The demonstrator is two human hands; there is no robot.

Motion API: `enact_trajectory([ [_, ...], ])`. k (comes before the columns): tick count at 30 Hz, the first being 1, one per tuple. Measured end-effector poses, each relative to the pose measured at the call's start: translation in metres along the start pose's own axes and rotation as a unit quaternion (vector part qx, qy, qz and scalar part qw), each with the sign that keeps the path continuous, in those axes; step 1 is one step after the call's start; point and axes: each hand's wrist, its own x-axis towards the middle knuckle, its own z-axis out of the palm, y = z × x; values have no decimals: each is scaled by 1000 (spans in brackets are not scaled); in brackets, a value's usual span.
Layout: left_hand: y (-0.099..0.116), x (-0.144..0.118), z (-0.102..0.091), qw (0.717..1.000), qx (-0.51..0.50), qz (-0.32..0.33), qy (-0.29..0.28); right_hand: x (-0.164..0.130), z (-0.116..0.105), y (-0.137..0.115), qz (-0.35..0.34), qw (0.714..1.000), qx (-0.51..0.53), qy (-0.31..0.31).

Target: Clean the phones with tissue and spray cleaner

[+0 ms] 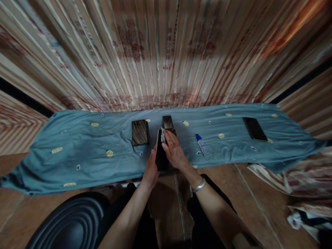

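Observation:
A dark phone [161,157] is held upright-lengthwise at the near edge of the cloth-covered table. My left hand [150,168] grips its left side, thumb along the edge. My right hand [174,149] presses a small white tissue or cloth [163,135] against the upper part of the screen, its fingers together. Just beyond the hands lies a small dark box-like item [167,121], partly hidden behind them. Left of the phone rests a dark, shiny stack of flat devices [140,132]. To the right is a clear bottle with a blue cap [203,145].
Another dark phone [254,129] lies farther right on the blue-green tablecloth [85,141]. A striped curtain [155,62] hangs behind the table. On the floor at the lower left is a round black ridged stool [70,224]; bundled fabric [306,173] sits at the right.

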Motion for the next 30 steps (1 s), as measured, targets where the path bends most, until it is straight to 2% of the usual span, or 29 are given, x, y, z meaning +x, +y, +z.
enact_trajectory([
  [5, 10, -2, 5, 998, -55, -16, -11, -2, 6, 3, 37, 999, 23, 25],
  [10, 14, 0, 7, 996, -88, -23, 11, -5, 9, -1, 43, 998, 40, 16],
  [21, 21, 6, 4, 994, -81, -10, 69, -13, 14, -14, 19, 999, 31, 5],
  [30, 20, 9, -1, 995, -75, -4, 63, -15, 11, -16, 10, 1000, 17, 19],
])
